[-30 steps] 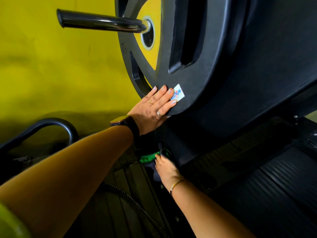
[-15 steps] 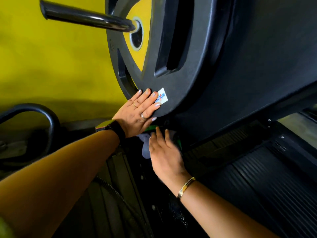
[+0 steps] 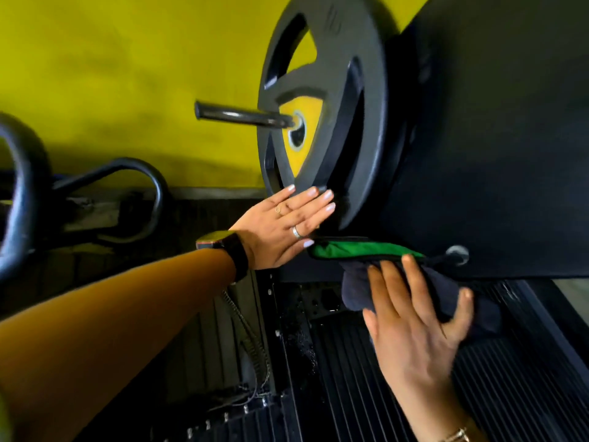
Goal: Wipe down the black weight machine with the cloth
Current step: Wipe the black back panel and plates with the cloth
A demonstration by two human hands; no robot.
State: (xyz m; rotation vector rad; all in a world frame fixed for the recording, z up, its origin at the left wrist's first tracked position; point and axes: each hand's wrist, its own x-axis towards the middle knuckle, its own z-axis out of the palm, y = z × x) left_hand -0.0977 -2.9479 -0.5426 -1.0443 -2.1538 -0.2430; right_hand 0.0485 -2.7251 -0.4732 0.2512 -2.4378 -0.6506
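Hands of a person cleaning gym equipment, watched by me from afar through the head camera; the left hand [image 3: 283, 228] lies flat on the lower rim of a round black rubber weight plate [image 3: 366, 90], its fingers straight and pressed close together; I judge it is there to stop the plate turning or swaying on its dark steel peg [image 3: 239, 116] while the other hand works; the right hand [image 3: 414, 330] presses a folded dark navy cloth with a bright green lining [image 3: 357, 250] up against the bottom edge of the large matt black machine panel [image 3: 494, 138], just right of the plate and just left of a round silver bolt [image 3: 457, 252]; its fingers are straight and slightly spread, thumb out to the side, laid on the cloth rather than curled round it, which I think spreads the pressure over a wider strip; the green face shows along the panel's edge and the dark side hangs under the palm; I take the step in hand to be wiping along that lower edge; how much of the machine is already clean I cannot tell. Below lies a ribbed black footplate [image 3: 510, 362]; a coiled black cable [image 3: 251, 339] hangs to its left; a yellow wall [image 3: 111, 74] stands behind. Counted: two hands; one cloth; one plate; one peg; one bolt; two rings [image 3: 297, 231] on the left hand; one black wristwatch [image 3: 236, 253] on the left wrist; one gold bracelet [image 3: 455, 437] on the right wrist.
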